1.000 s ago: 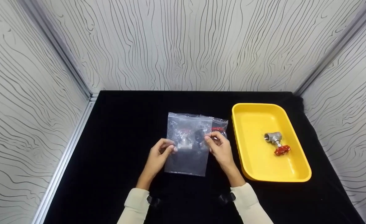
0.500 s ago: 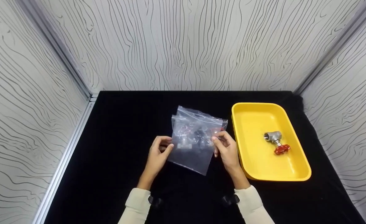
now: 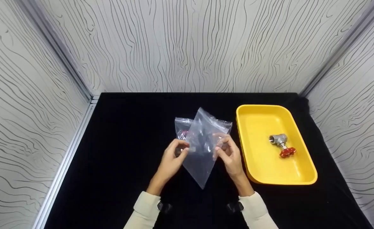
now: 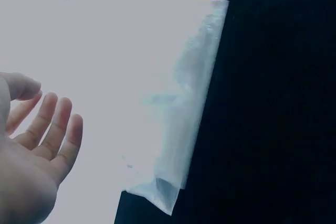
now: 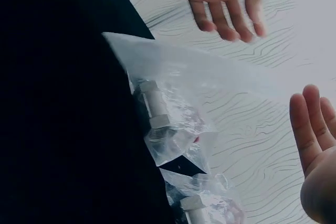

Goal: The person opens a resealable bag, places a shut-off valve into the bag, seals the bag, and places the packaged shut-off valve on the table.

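A clear zip bag (image 3: pixel 200 167), looking flat, hangs tilted with one corner pointing toward the person. My right hand (image 3: pixel 232 157) pinches its right side; some fingers show through the plastic behind it. My left hand (image 3: pixel 171 158) is by the bag's left edge, its fingers parted and loosely bent in the left wrist view. Behind the bag lie two more clear bags; the left bag (image 3: pixel 179 124) has something red inside, and the right bag (image 3: pixel 226 125) is mostly covered. In the right wrist view these hold metal fittings (image 5: pixel 155 106).
To the right stands a yellow tray (image 3: pixel 257 159). Inside it lies a metal valve (image 3: pixel 279 139) with a red handwheel (image 3: pixel 287 152). Black cloth (image 3: pixel 126 133) covers the table, and patterned wall panels (image 3: pixel 180 47) enclose it on three sides.
The zip bag has turned from nearly upright to a diagonal, uncovering the left bag behind. My left hand came off its edge and moved right; my right hand shifted slightly right.
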{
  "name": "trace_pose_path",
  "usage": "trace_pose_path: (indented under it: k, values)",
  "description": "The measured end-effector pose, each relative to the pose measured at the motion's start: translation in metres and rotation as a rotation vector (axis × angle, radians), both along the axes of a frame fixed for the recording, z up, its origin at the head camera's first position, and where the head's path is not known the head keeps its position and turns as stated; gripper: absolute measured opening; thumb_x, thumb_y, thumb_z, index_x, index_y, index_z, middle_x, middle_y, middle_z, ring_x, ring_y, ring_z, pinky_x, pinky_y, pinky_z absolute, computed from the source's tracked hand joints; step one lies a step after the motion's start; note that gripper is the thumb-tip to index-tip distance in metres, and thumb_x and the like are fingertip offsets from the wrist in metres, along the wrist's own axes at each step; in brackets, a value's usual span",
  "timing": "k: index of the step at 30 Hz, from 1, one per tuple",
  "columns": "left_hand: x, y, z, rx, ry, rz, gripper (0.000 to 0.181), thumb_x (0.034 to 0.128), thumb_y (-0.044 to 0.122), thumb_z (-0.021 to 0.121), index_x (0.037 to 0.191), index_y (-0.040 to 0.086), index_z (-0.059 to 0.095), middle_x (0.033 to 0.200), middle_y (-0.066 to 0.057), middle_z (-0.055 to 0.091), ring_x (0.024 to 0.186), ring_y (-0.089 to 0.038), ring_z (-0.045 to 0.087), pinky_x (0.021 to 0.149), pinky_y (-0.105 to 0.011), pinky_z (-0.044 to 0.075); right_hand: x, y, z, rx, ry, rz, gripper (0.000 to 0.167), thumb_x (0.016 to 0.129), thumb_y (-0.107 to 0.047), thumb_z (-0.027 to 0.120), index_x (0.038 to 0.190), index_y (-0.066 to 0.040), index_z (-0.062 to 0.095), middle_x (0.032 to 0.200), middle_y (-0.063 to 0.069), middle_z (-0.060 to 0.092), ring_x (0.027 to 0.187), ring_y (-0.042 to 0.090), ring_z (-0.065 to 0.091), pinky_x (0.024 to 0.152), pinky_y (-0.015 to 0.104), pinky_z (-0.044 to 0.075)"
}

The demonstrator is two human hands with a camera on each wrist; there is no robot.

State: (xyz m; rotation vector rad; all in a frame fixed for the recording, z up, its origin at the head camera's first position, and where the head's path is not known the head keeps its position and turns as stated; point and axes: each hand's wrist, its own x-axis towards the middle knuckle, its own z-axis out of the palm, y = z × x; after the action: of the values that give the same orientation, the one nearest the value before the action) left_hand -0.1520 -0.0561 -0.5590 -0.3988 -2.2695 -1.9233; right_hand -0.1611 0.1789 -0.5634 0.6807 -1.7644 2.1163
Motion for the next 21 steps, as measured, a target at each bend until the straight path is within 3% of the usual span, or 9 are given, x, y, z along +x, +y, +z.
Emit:
trace_pose_path:
  k: [5,11,17,21]
  values:
    - [0.001,0.009,0.008,0.053,-0.040,-0.070,0.019,0.1055,0.008,0.065,0.122,-0.001,0.066,0.116,-0.020,0.073,0.104,-0.032,0.074,0.088,-0.033,0.063,0.006,-0.004,-0.003,0.031,0.038,0.051,0.009,0.088,0.019,0.055,0.094,0.014,0.050,0.131,0.011,0.063,0.085,0.019,0.071,0.062,0.029,0.063]
    - [-0.002,0.015,0.018,0.129,-0.033,-0.127,0.026,0.1092,0.010,0.059,0.131,-0.003,0.062,0.126,-0.023,0.069,0.111,-0.039,0.073,0.096,-0.050,0.062,0.011,-0.010,-0.003,-0.002,0.048,0.163,0.008,0.093,0.011,0.046,0.099,0.015,0.049,0.130,0.010,0.059,0.119,0.023,0.066,0.088,0.038,0.065]
    - [-0.003,0.019,0.025,0.086,-0.006,-0.126,0.029,0.1095,0.011,0.059,0.136,0.001,0.064,0.127,-0.019,0.069,0.111,-0.032,0.073,0.090,-0.032,0.063,0.013,-0.019,0.002,-0.033,0.054,0.228,0.027,0.103,-0.002,0.031,0.105,0.018,0.049,0.133,0.008,0.063,0.125,0.022,0.064,0.097,0.039,0.062]
    - [-0.001,0.020,0.030,0.099,-0.001,-0.115,0.027,0.1096,0.010,0.058,0.133,0.000,0.065,0.123,-0.019,0.068,0.104,-0.026,0.072,0.088,-0.030,0.063,0.014,-0.024,0.003,-0.072,0.050,0.253,0.031,0.103,0.000,0.028,0.113,0.012,0.055,0.141,0.006,0.064,0.125,0.018,0.064,0.098,0.033,0.060]
